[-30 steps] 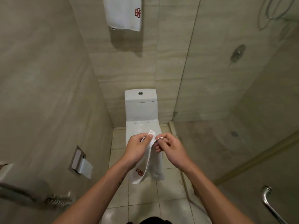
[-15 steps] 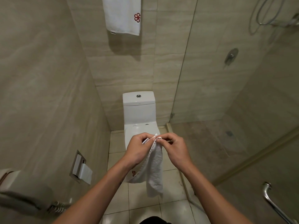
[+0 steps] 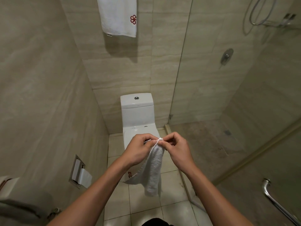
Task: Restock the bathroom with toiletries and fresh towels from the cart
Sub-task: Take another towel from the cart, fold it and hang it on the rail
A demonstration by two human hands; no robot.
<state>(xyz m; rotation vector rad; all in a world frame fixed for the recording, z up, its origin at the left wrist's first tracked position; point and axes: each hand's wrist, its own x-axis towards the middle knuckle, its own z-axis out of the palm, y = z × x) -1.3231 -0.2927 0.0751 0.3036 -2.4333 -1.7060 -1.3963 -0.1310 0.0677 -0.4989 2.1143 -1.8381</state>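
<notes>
A small white towel [image 3: 154, 170] with a red flower mark hangs in front of me, above the toilet seat. My left hand [image 3: 138, 150] and my right hand [image 3: 176, 148] both pinch its top edge, fingertips almost touching. The cloth droops bunched below them, one corner sticking out to the left. A larger white towel [image 3: 118, 15] with the same red mark hangs high on the back wall.
The white toilet [image 3: 137, 111] stands against the back wall between my arms. A toilet paper holder [image 3: 79, 172] is set in the left wall. A glass shower screen [image 3: 184, 62] and a steel door handle [image 3: 275, 203] are on the right. The floor is tiled.
The small towel has twisted and hangs longer and more bunched. Both hands have shifted slightly right while keeping their pinch, and my view has tilted up a little.
</notes>
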